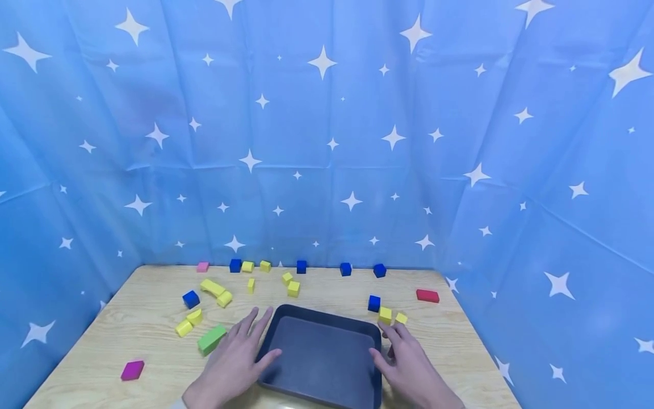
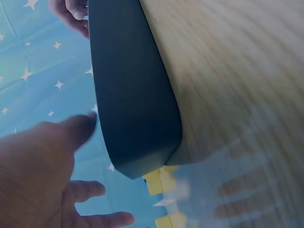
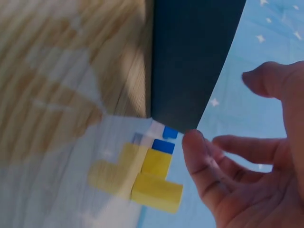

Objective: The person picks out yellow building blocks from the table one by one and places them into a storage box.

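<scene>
A dark grey rectangular tray (image 1: 324, 355) sits on the wooden table at the near middle, its inside bare, slightly turned. My left hand (image 1: 236, 357) is spread at its left side, the thumb over the rim and the fingers pointing forward. At the opposite side my right hand (image 1: 410, 363) has its thumb near the rim and loosely bent fingers by the tray's far right corner. In both wrist views the tray's side wall (image 2: 135, 95) stands between hand and table. A green block (image 1: 212, 339) lies just left of my left hand. Yellow blocks (image 3: 156, 192) lie beyond my right fingertips.
Several yellow blocks (image 1: 293, 289) and blue cubes (image 1: 301, 267) are scattered over the table's far half. A red block (image 1: 427, 296) lies at the right, a purple one (image 1: 133, 370) at the near left, a pink one (image 1: 202, 267) at the back. A starry blue curtain (image 1: 306, 142) surrounds the table (image 1: 168, 363).
</scene>
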The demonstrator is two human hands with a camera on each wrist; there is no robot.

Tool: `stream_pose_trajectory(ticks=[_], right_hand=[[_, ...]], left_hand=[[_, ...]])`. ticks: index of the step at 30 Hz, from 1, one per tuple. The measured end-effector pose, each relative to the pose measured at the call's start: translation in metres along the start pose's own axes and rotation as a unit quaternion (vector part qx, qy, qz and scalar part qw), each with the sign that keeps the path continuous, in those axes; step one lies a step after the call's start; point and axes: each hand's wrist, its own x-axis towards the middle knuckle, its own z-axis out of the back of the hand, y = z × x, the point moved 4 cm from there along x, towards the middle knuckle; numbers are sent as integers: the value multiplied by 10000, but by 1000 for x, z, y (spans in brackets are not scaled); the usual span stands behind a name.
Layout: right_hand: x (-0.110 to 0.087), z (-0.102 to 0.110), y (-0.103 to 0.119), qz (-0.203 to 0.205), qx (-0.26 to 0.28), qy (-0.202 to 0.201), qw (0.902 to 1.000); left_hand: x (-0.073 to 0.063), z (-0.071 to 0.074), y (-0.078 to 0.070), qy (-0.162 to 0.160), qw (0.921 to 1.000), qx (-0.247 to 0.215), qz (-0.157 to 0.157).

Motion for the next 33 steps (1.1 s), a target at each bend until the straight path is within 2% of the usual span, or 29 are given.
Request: stream_pose_trajectory(ticks=[8, 13, 17, 25, 33], right_hand=[[5, -5, 4, -34, 188, 83, 9998], [8, -5, 4, -33, 235, 147, 9996], [12, -5, 5, 54, 174, 102, 9998], [20, -7, 7, 274, 44, -44, 9996], [28, -8, 8, 627, -26, -348, 9974]], left_hand=[[17, -7, -7, -174, 9994, -296, -68], [25, -10, -10, -300, 9992, -225, -126], [29, -12, -9, -225, 9995, -191, -80], [26, -15, -9, -89, 9997, -211, -10], [24, -15, -9, -206, 9994, -295, 11]])
